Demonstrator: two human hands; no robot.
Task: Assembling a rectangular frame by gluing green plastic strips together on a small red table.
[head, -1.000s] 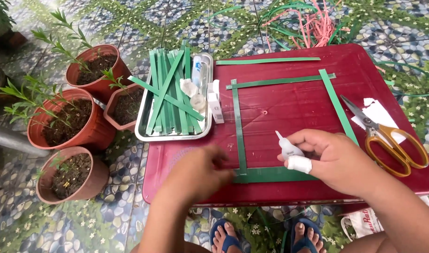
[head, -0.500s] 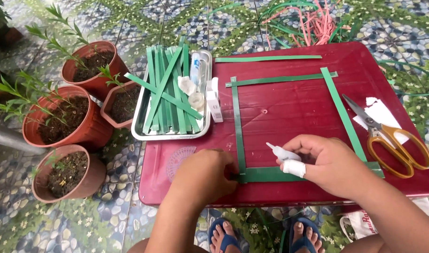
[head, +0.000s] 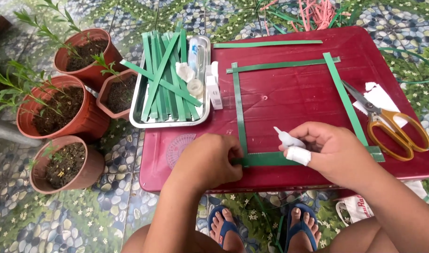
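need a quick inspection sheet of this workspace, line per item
surface: dark red table, set on a patterned pebble floor
job's things: green strips laid as a square frame; small glue tube
clutter: metal tray holding spare green strips; orange-handled scissors; white paper scrap
hands: left hand presses the frame's near left corner; right hand holds the glue tube, one finger bandaged
cables: nothing seen
surroundings: four terracotta pots with soil to the left; pink strips beyond the table

Terracotta plant pots (head: 64, 112), metal tray (head: 138, 100), orange-handled scissors (head: 387, 122), blue sandals (head: 226, 227)
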